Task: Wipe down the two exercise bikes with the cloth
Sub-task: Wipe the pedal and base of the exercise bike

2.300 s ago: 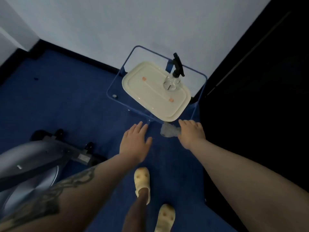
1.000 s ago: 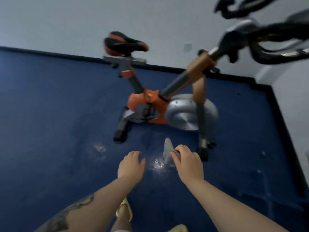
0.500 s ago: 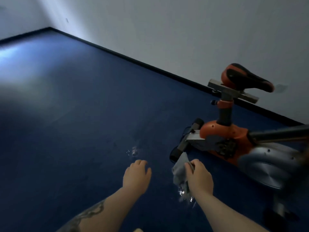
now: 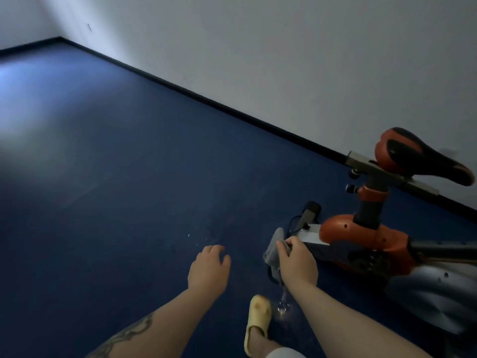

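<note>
An orange and silver exercise bike (image 4: 361,233) stands at the right, its orange and black saddle (image 4: 418,156) raised and its silver flywheel cover (image 4: 438,293) low at the right edge. My right hand (image 4: 296,264) grips a crumpled grey cloth (image 4: 273,251) in front of the bike's rear end, close to the frame; contact is unclear. My left hand (image 4: 209,270) hovers to the left over the floor, holding nothing, fingers loosely curled apart. Only one bike is in view.
Blue floor (image 4: 103,177) stretches left to a white wall with a black skirting board (image 4: 232,109). The bike's rear foot bar (image 4: 308,213) lies on the floor. My foot in a yellow slipper (image 4: 258,324) is below my hands, beside small glistening spots on the floor.
The view has swung from a small table with a tray and spray bottle past the bike to its rear end. My right hand kept the cloth throughout and has come closer to the bike frame.
</note>
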`<state>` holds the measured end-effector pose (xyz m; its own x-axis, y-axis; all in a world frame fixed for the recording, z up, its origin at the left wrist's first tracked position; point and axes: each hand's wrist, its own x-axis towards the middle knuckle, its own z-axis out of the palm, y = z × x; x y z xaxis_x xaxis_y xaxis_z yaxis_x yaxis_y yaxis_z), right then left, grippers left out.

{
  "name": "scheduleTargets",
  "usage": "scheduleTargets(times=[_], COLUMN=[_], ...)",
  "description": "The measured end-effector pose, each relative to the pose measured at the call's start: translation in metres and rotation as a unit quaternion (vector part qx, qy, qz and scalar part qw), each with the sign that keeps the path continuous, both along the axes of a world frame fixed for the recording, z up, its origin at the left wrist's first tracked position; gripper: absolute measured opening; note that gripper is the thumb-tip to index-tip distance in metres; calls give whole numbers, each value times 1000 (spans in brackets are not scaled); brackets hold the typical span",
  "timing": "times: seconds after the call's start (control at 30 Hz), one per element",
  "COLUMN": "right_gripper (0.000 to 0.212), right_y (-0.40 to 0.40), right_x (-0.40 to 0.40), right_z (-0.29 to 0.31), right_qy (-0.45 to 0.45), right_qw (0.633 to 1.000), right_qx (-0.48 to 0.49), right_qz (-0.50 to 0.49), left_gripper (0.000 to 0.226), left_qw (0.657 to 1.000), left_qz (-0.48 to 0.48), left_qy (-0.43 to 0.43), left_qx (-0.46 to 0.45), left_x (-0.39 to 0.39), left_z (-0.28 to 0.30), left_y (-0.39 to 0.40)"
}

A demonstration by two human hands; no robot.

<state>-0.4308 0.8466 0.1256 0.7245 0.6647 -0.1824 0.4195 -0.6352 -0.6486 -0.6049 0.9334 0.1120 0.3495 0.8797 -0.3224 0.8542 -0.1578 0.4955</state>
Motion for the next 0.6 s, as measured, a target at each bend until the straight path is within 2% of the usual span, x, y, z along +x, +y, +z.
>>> scheduleTargets(times=[0.27,0.4,0.6], right_gripper=[26,27,25], right_y=[147,206,296], right_x=[100,125,157], right_z=[26,26,11], right_qy=[-46,-39,-38], right_qw=[997,999,998], right_qx=[14,-1,-31], right_qz=[68,20,-38], left_gripper=[42,41,40], left_qw=[999,1000,996], left_qz=[-2,2,-92], left_qy=[3,-15,-21], left_qx=[48,20,11], left_x=[82,122,173], left_z=[29,35,24], left_y=[165,228,340])
